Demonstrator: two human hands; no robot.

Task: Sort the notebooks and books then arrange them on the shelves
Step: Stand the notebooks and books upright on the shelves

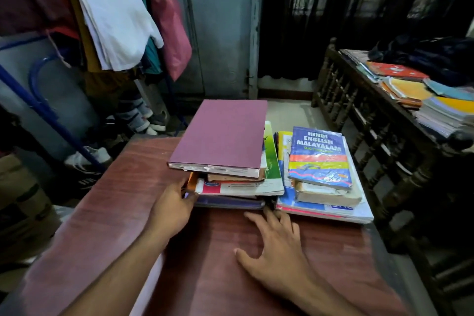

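Rightmost, blue dictionary [319,156] reading "HINDI ENGLISH MALAYALAM", plain maroon book [221,134]

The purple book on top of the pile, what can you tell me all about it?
The purple book is a plain hardcover with no words showing on its dull, cloth-like cover. It lies flat and closed on top of the left stack on the wooden table. Its near edge shows white pages and a torn, frayed corner. It sticks out past the smaller books beneath it. Neither hand touches it.

Plain maroon book [223,134], blue dictionary [319,156], reddish-brown table [123,202].
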